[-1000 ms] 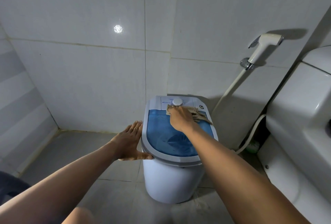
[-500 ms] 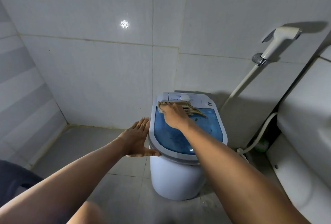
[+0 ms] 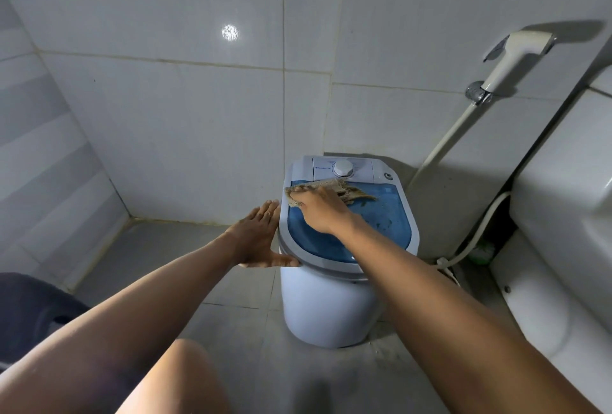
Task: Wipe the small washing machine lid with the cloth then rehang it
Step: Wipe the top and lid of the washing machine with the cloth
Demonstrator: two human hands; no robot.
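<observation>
The translucent blue plastic lid (image 3: 371, 225) sits closed on top of the small white washing machine (image 3: 328, 307), which stands on the grey tiled floor (image 3: 159, 248) against the wall. My right hand (image 3: 319, 210) lies palm-down on the lid's far left corner, fingers curled over the crumpled beige cloth (image 3: 326, 186), pressing it flat just in front of the round white dial (image 3: 343, 168). My left hand (image 3: 256, 236) is open, fingers straight and together, braced against the machine's left rim with nothing in it. To the machine's right hang a white spray nozzle (image 3: 516, 56) and its hose, with a white toilet (image 3: 563, 215) beyond.
</observation>
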